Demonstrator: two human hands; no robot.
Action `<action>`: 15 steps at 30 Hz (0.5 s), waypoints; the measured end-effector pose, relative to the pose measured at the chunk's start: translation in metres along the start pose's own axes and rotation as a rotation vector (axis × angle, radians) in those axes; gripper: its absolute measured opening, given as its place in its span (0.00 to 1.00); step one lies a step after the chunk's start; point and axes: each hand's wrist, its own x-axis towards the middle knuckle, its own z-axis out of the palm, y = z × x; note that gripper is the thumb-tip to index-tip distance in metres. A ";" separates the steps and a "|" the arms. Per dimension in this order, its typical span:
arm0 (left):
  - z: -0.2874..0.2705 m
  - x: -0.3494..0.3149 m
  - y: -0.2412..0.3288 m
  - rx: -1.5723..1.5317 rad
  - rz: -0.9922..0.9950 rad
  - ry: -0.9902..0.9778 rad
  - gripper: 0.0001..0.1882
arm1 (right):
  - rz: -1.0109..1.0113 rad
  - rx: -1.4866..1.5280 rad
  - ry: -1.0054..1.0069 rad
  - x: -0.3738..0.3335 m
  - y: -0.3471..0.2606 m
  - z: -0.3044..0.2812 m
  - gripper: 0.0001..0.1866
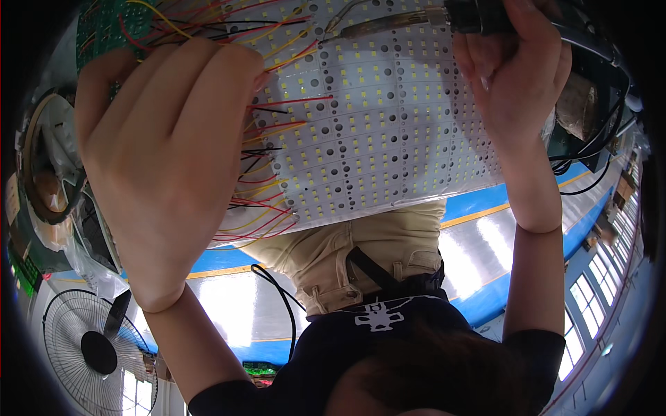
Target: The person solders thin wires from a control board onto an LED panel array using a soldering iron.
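Note:
A white circuit board panel (378, 128) with rows of small yellow LEDs and dark round holes lies in front of me. My right hand (517, 87) is closed around the dark handle of a soldering iron (399, 22). The iron's tip points left, close to the end of a red wire (298, 57) on the panel. My left hand (166, 128) is closed above the panel's left part, its fingertips pinching at that red wire; the pinch itself is partly hidden. Other red, black and yellow wires (267, 206) run along the panel's left side. A thin grey curved piece (338, 19) appears by the iron's tip.
A green circuit board (104, 28) sits at the far left. Black cables (596, 142) and a clear-wrapped brown item (577, 107) are at the right. A round-rimmed container (31, 159) and plastic bags (100, 274) lie left; a fan (98, 352) stands lower left.

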 end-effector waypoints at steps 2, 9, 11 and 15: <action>0.000 0.000 -0.001 0.000 0.000 0.003 0.05 | 0.014 0.010 0.036 0.000 0.000 0.004 0.12; 0.001 0.000 0.000 0.010 -0.010 0.009 0.05 | -0.051 0.005 -0.057 0.002 0.004 -0.004 0.11; 0.000 -0.001 0.000 0.018 -0.017 0.005 0.05 | -0.026 0.028 -0.027 0.003 0.004 0.000 0.11; 0.000 -0.002 0.001 0.030 -0.022 0.019 0.05 | 0.003 0.041 -0.008 0.003 0.000 0.002 0.11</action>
